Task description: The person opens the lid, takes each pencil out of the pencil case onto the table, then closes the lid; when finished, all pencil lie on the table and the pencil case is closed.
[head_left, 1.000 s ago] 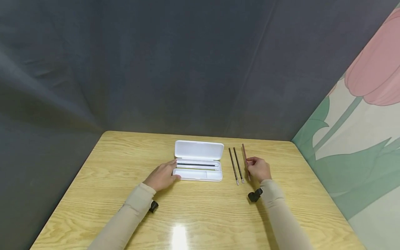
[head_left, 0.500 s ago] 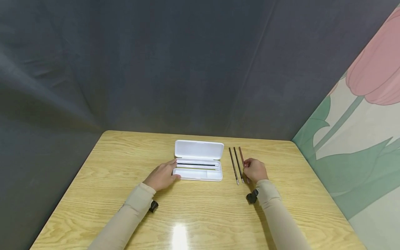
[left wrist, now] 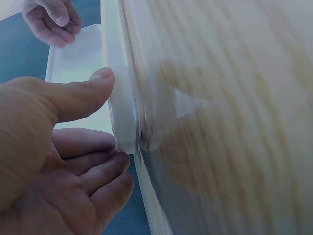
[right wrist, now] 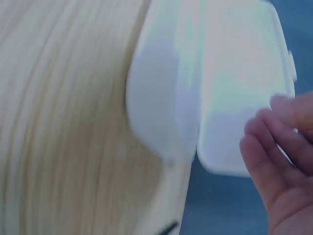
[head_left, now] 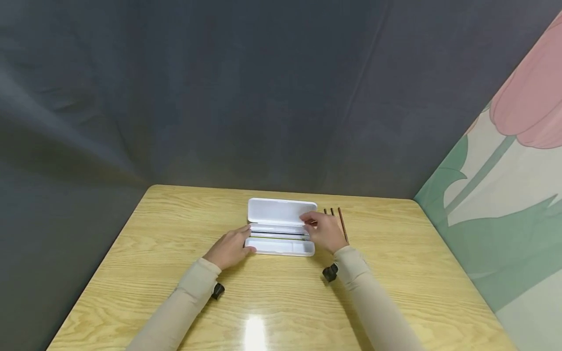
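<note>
Right hand (head_left: 326,233): moved left from the reddish pencil (head_left: 343,226), now loose-fingered at the open lid's (head_left: 274,210) right end, contact uncertain. Left hand (head_left: 228,247): gripping the white case's (head_left: 270,246) left end, frame centre. Table (head_left: 285,290): wood stretching between forearms to the bottom edge.

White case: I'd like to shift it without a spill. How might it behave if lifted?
The white case looks thin-walled, so it is probably stiff and light for its size. Its lid is open, so it might swing. Slim pencils lie uncovered inside and could slide or roll out.
</note>
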A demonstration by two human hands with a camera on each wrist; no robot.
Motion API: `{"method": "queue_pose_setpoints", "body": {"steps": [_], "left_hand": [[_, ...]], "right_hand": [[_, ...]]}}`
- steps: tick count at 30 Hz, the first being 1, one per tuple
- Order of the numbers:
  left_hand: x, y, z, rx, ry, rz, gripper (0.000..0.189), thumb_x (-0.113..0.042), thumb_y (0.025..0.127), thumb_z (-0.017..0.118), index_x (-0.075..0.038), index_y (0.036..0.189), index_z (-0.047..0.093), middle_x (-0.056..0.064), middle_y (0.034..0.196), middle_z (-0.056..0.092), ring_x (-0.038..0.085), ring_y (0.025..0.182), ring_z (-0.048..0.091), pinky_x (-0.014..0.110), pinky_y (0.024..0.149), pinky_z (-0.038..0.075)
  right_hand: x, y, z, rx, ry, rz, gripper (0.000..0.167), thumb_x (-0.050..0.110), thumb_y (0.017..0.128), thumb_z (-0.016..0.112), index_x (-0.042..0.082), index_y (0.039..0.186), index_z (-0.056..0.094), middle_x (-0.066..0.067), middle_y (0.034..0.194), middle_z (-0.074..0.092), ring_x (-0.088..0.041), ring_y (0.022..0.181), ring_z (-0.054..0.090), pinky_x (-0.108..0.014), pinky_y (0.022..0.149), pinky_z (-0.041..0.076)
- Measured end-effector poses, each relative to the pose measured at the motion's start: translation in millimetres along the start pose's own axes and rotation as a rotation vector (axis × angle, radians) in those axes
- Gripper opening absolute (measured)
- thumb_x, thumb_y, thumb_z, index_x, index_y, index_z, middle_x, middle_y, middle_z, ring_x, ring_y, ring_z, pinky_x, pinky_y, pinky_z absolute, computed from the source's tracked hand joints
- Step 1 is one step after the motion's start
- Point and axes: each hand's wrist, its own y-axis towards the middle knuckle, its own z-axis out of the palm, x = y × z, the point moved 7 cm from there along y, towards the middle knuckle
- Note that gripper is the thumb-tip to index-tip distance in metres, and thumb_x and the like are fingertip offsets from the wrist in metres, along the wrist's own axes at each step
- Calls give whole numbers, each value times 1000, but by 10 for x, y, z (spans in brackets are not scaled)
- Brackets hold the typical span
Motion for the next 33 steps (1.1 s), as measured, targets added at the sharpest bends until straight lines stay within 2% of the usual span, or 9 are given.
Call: {"method": "queue_pose_setpoints", "body": {"steps": [5, 11, 17, 24, 28, 33], "left_hand": [[0, -6, 0, -7, -3, -5, 66, -34, 96, 70, 3, 146, 49, 15, 162, 38, 37, 146, 44, 48, 120, 42], [9, -9, 9, -4, -5, -7, 66, -34, 96, 70, 2, 147, 50, 14, 162, 38, 37, 146, 44, 49, 120, 42], [24, -2, 15, -4, 7, -4, 66, -35, 96, 69, 3, 146, 50, 14, 162, 38, 36, 147, 44, 48, 120, 42], [27, 10, 20, -19, 25, 20, 65, -33, 96, 70, 5, 145, 50, 16, 161, 40, 36, 146, 45, 47, 120, 42], [28, 13, 24, -20, 23, 15, 65, -34, 96, 70, 4, 145, 51, 16, 161, 40, 36, 146, 45, 47, 120, 42], [25, 18, 11, -12, 22, 7, 65, -33, 96, 69, 5, 145, 50, 16, 161, 40, 36, 146, 45, 48, 120, 42]], "right_hand": [[74, 50, 321, 164, 29, 9, 21, 1, 89, 74, 10, 107, 77, -4, 102, 78, -16, 92, 74, -33, 83, 64], [3, 46, 542, 257, -54, -28, 21, 4, 89, 75, 11, 109, 78, -3, 106, 79, -16, 99, 73, -36, 88, 63], [-11, 52, 597, 305, -50, -39, 21, 1, 91, 71, 11, 108, 78, -2, 104, 79, -15, 97, 73, -35, 87, 63], [20, 58, 586, 367, 46, 10, 22, -2, 90, 70, 12, 105, 78, -2, 99, 78, -13, 92, 72, -32, 83, 63], [-5, 79, 642, 391, 39, 13, 23, -4, 92, 67, 13, 103, 79, 0, 98, 78, -10, 91, 69, -28, 81, 61], [20, 100, 649, 408, 44, 12, 23, -4, 92, 67, 14, 99, 80, 2, 96, 79, -10, 90, 69, -29, 82, 61]]}}
